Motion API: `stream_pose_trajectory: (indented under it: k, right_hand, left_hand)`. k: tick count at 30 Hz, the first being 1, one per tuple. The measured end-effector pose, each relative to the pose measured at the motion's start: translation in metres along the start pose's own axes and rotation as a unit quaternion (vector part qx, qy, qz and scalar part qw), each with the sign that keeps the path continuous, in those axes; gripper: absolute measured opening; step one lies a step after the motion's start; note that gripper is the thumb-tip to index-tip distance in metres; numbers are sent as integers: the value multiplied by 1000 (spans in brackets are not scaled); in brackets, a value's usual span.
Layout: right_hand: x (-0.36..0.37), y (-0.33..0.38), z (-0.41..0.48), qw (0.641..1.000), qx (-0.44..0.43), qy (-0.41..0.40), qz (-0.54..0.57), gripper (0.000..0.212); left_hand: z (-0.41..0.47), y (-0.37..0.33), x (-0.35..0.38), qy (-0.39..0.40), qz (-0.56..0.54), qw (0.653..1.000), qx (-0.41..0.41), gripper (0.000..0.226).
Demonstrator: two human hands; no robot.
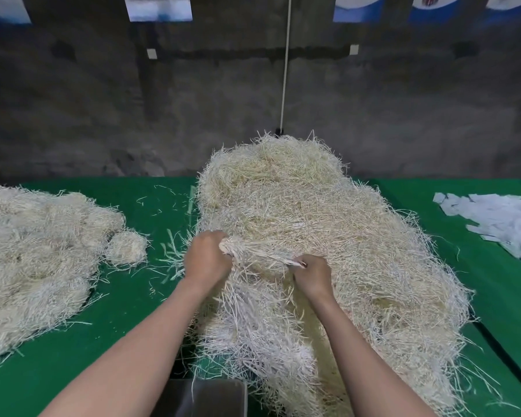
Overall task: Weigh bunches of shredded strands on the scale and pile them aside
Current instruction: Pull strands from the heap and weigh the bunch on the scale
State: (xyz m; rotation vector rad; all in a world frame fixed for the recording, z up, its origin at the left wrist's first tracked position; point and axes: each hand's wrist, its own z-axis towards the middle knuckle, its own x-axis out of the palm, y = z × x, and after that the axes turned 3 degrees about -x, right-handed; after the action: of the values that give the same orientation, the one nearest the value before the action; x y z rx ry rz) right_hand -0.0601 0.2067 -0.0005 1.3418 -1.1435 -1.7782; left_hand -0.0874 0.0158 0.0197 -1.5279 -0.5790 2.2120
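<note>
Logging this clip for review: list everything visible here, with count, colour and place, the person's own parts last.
main heap: one, cream strands, table centre to right
bunch: one, cream, pulled between both hands at the heap's near-left edge
side pile: one, cream clumps, table left
loose strands: several, pale, between the piles
paper slips: one heap, white, far right
table: one, green cover
scale pan: one, grey metal, bottom edge centre, partly cut off
cord: one, white, hanging on the wall
wall sheets: several, white and blue, top edge
left hand: closed on the bunch
right hand: closed on the bunch
</note>
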Motion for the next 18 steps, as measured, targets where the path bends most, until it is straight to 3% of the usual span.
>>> stream_pose_trajectory:
  k: [3,6,8,10,11,13,15,18]
  right_hand:
    - [-9,-15,4,998,44,-36,-17,10]
    - [-17,-31,0,996,78,-16,-43,10]
    - [-14,-29,-6,991,76,96,-63,35]
    - [-15,-14,-7,963,32,208,-170,62]
    - [-21,-1,-5,944,7,228,-239,74]
    - [-37,27,-1,932,-33,194,-303,88]
    - [-48,49,3,954,-79,167,-236,107]
    - [-30,71,2,958,-75,264,-79,129]
  left_hand:
    - [11,9,-9,-63,-56,995,-48,44]
    - [26,20,-22,-94,-193,962,-171,39]
    - [26,12,-20,-80,-223,952,-192,39]
    - [22,8,-14,-58,-235,952,-187,36]
    - [21,10,-13,-56,-242,950,-188,38]
    - [20,15,-13,-46,-276,941,-189,38]
    - [20,12,-19,-38,-304,934,-181,39]
    - [17,0,-24,24,-354,919,-170,35]
